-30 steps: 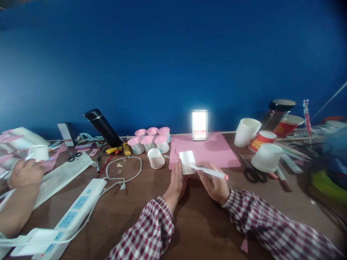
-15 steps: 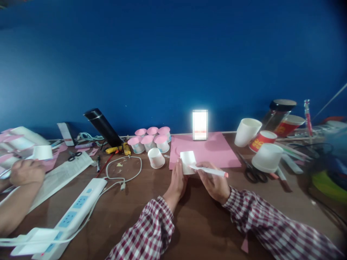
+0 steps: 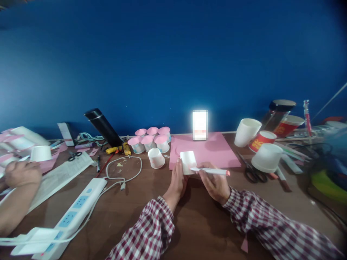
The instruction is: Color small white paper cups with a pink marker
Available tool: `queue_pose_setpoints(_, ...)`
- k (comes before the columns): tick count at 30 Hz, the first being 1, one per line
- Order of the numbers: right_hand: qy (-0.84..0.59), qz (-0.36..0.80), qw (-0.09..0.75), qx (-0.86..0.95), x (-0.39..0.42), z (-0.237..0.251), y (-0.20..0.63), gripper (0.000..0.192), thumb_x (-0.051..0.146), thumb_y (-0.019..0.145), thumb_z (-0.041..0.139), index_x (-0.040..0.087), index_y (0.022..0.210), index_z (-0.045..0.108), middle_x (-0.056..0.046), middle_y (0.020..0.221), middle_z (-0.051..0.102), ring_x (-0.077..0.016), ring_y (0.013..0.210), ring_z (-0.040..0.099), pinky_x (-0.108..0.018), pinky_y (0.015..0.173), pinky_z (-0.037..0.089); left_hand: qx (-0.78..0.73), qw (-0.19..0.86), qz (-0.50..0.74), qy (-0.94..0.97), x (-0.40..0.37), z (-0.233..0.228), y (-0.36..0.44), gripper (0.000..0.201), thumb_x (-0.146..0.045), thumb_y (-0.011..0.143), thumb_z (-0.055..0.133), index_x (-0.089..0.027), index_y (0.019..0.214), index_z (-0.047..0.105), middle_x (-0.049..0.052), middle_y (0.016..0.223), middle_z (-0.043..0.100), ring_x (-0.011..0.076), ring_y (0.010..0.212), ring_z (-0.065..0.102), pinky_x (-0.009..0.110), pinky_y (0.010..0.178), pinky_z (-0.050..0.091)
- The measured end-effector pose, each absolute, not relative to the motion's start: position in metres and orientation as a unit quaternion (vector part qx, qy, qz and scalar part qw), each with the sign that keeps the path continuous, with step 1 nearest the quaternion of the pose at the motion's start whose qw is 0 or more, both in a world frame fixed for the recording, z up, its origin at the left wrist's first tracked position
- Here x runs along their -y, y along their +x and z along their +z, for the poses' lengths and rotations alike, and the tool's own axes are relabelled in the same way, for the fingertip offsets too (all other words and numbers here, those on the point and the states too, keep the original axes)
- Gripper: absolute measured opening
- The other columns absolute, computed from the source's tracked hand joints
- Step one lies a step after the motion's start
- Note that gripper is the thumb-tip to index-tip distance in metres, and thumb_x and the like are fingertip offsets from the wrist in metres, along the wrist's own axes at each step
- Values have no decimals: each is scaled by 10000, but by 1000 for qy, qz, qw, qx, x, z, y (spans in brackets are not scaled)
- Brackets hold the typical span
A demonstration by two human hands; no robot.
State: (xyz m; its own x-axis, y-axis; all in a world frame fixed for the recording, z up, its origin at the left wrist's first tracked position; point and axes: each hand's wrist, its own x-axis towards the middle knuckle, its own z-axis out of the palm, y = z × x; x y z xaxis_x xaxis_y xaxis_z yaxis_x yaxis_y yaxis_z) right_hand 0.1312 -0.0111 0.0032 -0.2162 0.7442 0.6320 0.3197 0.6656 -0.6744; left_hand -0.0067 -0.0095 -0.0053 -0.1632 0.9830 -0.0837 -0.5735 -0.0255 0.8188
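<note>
The white cup (image 3: pixel 188 162) sits at the pink sheet's (image 3: pixel 214 150) near edge, steadied by the left hand (image 3: pixel 177 180); the right hand (image 3: pixel 215 184) grips a marker (image 3: pixel 210 171) — now levelled against it. A co-worker's hand (image 3: pixel 21 173) has drawn left. Scissors (image 3: pixel 252 171) lie rightward.

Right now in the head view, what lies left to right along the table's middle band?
Power strip → small white cup → left hand → right hand holding a marker → black scissors → upturned white cup.

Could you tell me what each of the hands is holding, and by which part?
Left hand grips the white cup's side; right hand holds the marker along its barrel.
</note>
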Motion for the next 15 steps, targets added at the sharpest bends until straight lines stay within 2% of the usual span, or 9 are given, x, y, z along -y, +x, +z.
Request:
queue_pose_setpoints(4, -363, 215, 517, 745, 11, 4, 130, 113, 214, 899, 488, 194, 955, 584, -45, 852, 646, -168, 766, 628, -277, 703, 502, -319, 623, 659, 275, 8, -6, -3, 342, -488, 851, 521, -165, 939, 592, 42, 805, 649, 183, 754, 621, 359, 826, 482)
queue_pose_setpoints(7, -362, 225, 518, 742, 12, 4, 130, 108, 213, 899, 480, 195, 912, 585, -30, 784, 644, -154, 684, 621, -261, 641, 500, -311, 627, 658, 276, 7, -8, -3, 362, -495, 863, 499, -161, 972, 588, 47, 811, 657, 185, 748, 631, 362, 817, 489)
queue_pose_setpoints(12, -375, 239, 524, 726, 12, 4, 129, 129, 236, 906, 483, 187, 962, 588, -46, 830, 655, -163, 731, 632, -269, 662, 507, -311, 625, 660, 278, 6, -9, -4, 351, -481, 873, 493, -164, 973, 607, 52, 837, 673, 183, 759, 637, 335, 773, 508)
queue_pose_setpoints(15, -371, 250, 518, 729, 12, 5, 129, 117, 226, 909, 475, 189, 921, 586, -24, 751, 640, -149, 663, 614, -253, 611, 491, -312, 627, 657, 281, 7, -8, -4, 370, -497, 867, 494, -162, 969, 612, 57, 835, 676, 194, 773, 643, 344, 773, 510)
